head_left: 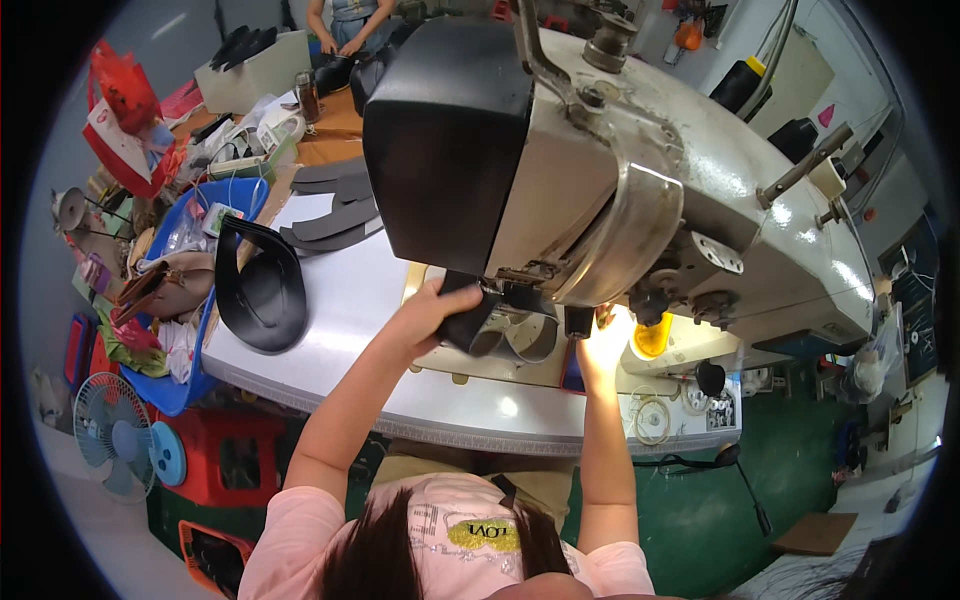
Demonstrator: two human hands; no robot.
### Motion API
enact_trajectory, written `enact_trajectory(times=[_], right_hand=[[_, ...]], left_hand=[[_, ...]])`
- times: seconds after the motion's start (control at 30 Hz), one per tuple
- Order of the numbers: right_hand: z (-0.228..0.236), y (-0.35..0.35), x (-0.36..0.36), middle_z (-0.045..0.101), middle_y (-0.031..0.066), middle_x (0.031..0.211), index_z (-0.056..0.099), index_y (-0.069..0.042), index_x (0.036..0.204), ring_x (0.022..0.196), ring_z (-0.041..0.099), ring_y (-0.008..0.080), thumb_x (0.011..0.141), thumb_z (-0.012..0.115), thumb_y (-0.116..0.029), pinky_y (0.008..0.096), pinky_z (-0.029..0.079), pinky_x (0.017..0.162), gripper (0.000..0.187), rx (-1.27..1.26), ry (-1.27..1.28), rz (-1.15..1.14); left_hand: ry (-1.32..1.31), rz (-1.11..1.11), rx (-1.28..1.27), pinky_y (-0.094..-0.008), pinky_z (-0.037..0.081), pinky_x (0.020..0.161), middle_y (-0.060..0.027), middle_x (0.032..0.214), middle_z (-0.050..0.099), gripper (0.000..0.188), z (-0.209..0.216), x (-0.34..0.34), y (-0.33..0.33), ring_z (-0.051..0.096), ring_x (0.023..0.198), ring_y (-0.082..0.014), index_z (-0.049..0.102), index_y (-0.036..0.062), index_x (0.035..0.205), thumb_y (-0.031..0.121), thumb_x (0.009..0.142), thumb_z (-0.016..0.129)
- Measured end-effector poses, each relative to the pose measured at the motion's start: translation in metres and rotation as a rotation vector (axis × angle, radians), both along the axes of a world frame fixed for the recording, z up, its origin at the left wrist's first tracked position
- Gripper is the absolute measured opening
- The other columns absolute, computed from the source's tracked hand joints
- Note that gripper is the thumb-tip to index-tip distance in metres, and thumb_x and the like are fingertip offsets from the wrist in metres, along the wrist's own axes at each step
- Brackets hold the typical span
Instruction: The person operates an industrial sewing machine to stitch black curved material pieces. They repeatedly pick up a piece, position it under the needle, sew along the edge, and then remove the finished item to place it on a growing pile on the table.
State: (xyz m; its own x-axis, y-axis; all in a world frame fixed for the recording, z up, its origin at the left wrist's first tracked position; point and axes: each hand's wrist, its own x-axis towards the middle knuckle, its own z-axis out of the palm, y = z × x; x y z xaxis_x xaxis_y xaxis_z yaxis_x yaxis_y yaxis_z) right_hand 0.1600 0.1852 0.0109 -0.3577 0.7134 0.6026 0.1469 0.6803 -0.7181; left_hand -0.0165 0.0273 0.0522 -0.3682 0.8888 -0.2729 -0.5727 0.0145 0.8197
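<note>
A large industrial sewing machine (600, 190) with a dark front cover fills the middle. My left hand (437, 312) is closed on a black curved piece (465, 322) at the left of the machine's needle area, thumb on top. Its right part runs under the machine head, where it is hidden. My right hand (604, 342) reaches up beside the needle area in bright lamp light. Glare and the machine head hide most of its fingers, so what they touch does not show. A yellow object (651, 338) glows just right of that hand.
Left on the white table (330, 330) lie a stack of black moulded curved pieces (262, 290) and grey curved strips (335, 215). A blue bin (185, 385) of bags, a fan (122, 440) and a red stool (225, 455) stand left. Thread (653, 418) lies right; a person (350, 25) works behind.
</note>
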Motion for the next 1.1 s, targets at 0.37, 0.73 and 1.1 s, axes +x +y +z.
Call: enact_trajectory(times=[0.37, 0.73, 1.1], right_hand=[[0.025, 0.078, -0.041, 0.056, 0.0055, 0.065, 0.054, -0.001, 0.078, 0.054, 0.048, 0.009, 0.07, 0.069, -0.021, 0.0236, 0.038, 0.051, 0.026, 0.055, -0.257, 0.179], [0.03, -0.021, 0.081, 0.056, -0.0015, 0.063, 0.058, 0.0, 0.071, 0.058, 0.051, 0.0063, 0.066, 0.074, -0.01, 0.0204, 0.04, 0.056, 0.019, -0.75, -0.028, 0.736], [0.003, -0.059, 0.048, 0.049, 0.0027, 0.054, 0.056, 0.001, 0.072, 0.052, 0.038, 0.0058, 0.072, 0.068, -0.011, 0.0245, 0.035, 0.048, 0.017, -0.527, -0.241, 0.433]], left_hand=[[0.109, -0.364, -0.023, -0.0207, 0.051, 0.061, -0.0082, 0.084, 0.062, 0.03, 0.0, -0.016, 0.006, 0.061, 0.069, -0.0114, 0.056, -0.002, 0.097, 0.017, 0.075, 0.065], [-0.006, -0.824, 0.215, -0.0287, 0.041, 0.085, -0.0084, 0.102, 0.058, 0.045, -0.138, 0.008, -0.082, 0.053, 0.094, -0.0136, 0.055, -0.0031, 0.103, 0.012, 0.065, 0.074], [0.541, 0.339, -0.245, -0.0214, 0.036, 0.043, 0.0022, 0.052, 0.041, 0.012, -0.108, 0.003, -0.115, 0.042, 0.046, -0.0067, 0.042, 0.0046, 0.062, -0.002, 0.069, 0.05]])
